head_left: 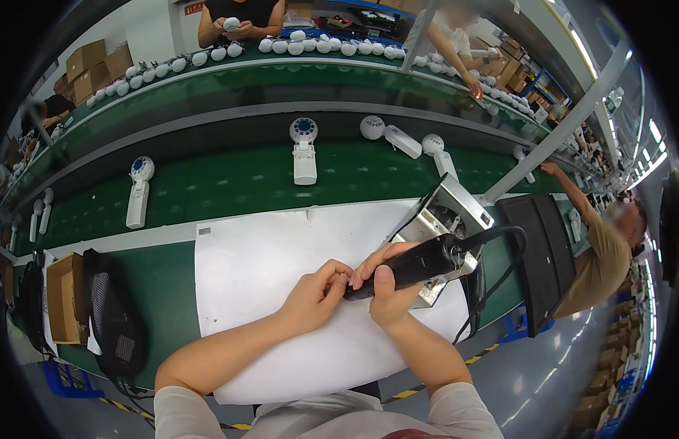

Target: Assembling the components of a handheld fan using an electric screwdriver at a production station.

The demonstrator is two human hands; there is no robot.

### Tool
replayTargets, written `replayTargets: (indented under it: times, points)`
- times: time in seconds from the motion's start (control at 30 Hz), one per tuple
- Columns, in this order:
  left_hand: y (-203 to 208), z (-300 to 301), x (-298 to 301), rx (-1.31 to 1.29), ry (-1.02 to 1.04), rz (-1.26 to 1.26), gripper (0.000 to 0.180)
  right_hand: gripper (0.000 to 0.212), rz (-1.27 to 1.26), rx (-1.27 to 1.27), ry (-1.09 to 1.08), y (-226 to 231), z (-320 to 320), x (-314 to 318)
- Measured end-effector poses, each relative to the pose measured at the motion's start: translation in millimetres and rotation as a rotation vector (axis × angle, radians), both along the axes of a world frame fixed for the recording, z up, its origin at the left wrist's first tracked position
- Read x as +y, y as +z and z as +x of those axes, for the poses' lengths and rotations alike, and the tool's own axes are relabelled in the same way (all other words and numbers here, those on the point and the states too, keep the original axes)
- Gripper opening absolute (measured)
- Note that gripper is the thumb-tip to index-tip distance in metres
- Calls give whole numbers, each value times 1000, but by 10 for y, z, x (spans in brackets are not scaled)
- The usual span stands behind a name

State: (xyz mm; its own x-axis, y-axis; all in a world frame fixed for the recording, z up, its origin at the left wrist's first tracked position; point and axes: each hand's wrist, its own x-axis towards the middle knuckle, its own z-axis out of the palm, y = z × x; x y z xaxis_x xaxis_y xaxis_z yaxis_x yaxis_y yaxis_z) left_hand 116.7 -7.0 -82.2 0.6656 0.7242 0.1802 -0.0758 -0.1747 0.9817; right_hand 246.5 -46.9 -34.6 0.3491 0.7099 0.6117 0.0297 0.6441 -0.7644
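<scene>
A black electric screwdriver [413, 269] with a cord at its rear end lies in my right hand [391, 289], whose fingers and thumb wrap round its body. Its nose points left toward my left hand [315, 294]. The fingers of my left hand are curled and pinched together right at that nose; what lies between them is hidden. Beneath the hands spreads a white sheet [259, 256] on the green bench. Just behind and right of the screwdriver stands a tilted silver metal box [467, 205], partly covered by the tool.
A green conveyor [222, 183] beyond the sheet carries several white handheld fans [304, 157]. At left are a cardboard box [65, 300] and a black mesh bag [116, 314]. A black panel [537, 256] stands at right, near another person [599, 256]. More people work along the far line.
</scene>
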Motion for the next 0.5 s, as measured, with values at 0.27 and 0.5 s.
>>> replayTargets:
  times: [0.27, 0.5]
  points:
    - [71, 98, -13, 14, 5, -6, 11, 28, 0, 17, 10, -3, 97, -2]
    - [117, 162, -15, 45, -4, -13, 11, 28, 3, 29, 25, -5, 181, -10]
